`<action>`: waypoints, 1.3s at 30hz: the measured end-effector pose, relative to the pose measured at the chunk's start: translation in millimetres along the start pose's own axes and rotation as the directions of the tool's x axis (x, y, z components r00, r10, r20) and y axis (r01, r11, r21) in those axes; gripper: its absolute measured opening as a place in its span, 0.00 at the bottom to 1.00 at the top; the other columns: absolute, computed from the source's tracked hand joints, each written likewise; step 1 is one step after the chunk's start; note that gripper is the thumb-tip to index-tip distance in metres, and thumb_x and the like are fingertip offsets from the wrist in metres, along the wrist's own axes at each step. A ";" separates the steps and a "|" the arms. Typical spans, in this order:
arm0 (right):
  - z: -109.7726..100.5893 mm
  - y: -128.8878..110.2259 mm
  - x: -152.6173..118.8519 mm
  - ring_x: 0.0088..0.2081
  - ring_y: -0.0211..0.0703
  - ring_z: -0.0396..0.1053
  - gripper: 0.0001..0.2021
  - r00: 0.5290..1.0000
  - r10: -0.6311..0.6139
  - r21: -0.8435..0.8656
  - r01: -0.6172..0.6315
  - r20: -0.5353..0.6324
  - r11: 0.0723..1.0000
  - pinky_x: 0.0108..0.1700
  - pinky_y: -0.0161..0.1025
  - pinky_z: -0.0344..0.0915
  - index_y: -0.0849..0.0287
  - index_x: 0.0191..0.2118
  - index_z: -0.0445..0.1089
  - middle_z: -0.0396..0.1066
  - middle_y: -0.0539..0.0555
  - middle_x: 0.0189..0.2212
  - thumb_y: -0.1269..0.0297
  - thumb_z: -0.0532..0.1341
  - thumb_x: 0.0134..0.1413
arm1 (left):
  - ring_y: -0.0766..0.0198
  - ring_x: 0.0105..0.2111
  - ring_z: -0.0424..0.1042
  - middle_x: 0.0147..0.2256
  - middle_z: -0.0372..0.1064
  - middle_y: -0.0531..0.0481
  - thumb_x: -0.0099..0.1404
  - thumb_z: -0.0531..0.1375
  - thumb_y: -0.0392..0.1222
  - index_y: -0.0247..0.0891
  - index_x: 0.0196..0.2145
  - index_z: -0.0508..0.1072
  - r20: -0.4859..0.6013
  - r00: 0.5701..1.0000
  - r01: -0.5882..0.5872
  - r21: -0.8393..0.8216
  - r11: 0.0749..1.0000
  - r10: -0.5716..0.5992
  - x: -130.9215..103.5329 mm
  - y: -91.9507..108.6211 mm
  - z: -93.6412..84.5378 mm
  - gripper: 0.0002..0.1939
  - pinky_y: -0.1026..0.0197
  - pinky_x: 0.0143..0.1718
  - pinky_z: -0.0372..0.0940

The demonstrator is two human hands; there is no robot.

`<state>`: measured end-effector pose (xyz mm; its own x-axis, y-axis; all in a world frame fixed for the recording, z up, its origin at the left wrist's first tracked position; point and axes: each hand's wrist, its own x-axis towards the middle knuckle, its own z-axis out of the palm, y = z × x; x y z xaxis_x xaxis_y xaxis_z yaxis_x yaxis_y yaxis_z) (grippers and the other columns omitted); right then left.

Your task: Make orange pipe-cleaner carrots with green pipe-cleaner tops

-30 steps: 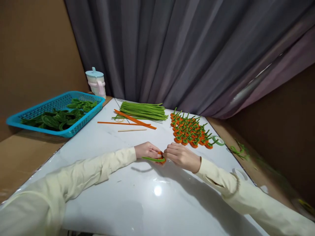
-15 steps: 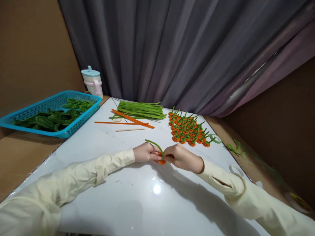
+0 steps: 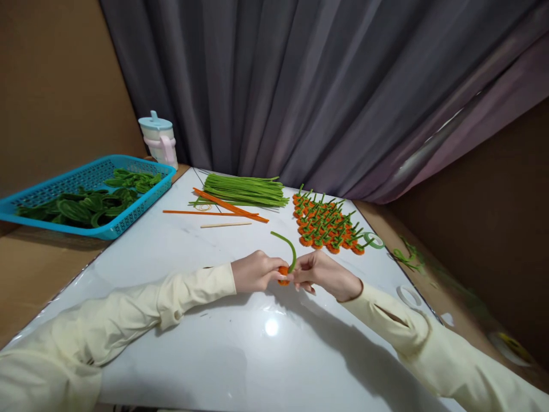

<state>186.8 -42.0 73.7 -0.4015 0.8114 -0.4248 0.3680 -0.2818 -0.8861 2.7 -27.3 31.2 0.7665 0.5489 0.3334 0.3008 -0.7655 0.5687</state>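
Observation:
Over the middle of the white table, my left hand (image 3: 256, 271) pinches a small orange fuzzy ball (image 3: 283, 276) made of pipe cleaner. A green pipe cleaner (image 3: 292, 249) rises from the ball's right side and curves back to the left at its top. My right hand (image 3: 321, 274) is closed at the base of that green stem, its fingertips meeting the ball's right edge. Beyond my right hand stand rows of finished orange pieces with green stems (image 3: 328, 223). Part of the ball is covered by my left fingers.
Green pipe cleaners (image 3: 244, 190) lie bundled at the back, with orange pipe cleaners (image 3: 229, 205) and a wooden stick (image 3: 226, 225) in front. A blue basket (image 3: 115, 230) of green leaf shapes and a cup (image 3: 159, 140) stand left. Green tape (image 3: 374, 240) and a white roll (image 3: 409, 296) lie right.
The orange ball has turned in my fingers, so the green stem now bends up further right. My right hand has shifted slightly right, and the view has moved a little.

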 end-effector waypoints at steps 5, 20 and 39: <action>-0.5 -1.2 -4.0 0.15 0.27 0.56 0.11 0.996 0.075 0.144 -0.069 -0.038 0.987 0.16 0.29 0.52 0.66 0.19 0.67 0.67 0.51 0.16 0.63 0.67 0.35 | 0.66 0.26 0.71 0.32 0.74 0.47 0.62 0.51 0.33 0.34 0.43 0.69 -0.059 0.998 0.030 -0.046 0.998 -0.033 -1.2 2.3 1.2 0.13 0.67 0.29 0.62; 1.0 18.8 -7.7 0.21 0.35 0.63 0.11 0.740 -0.668 -0.798 0.450 0.080 0.402 0.25 0.31 0.57 0.62 0.26 0.68 0.67 0.54 0.21 0.71 0.52 0.55 | 0.56 0.44 0.70 0.42 0.72 0.42 0.51 0.65 0.43 0.31 0.45 0.71 0.241 0.905 0.389 -0.801 0.455 -0.350 7.0 -3.0 2.4 0.23 0.55 0.49 0.62; 0.1 22.5 -3.4 0.12 0.25 0.52 0.12 0.998 0.060 0.295 -0.064 0.024 0.953 0.12 0.27 0.49 0.67 0.20 0.71 0.68 0.51 0.14 0.63 0.69 0.32 | 0.68 0.23 0.69 0.31 0.75 0.48 0.60 0.55 0.39 0.34 0.42 0.73 0.026 0.990 0.138 -0.287 0.948 -0.137 0.1 3.4 1.4 0.14 0.69 0.28 0.62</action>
<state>196.4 -51.2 55.2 -0.3988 0.7806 -0.4813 0.1287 -0.4720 -0.8722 4.5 -30.3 32.1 0.7326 0.6395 0.2331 0.2280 -0.5533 0.8012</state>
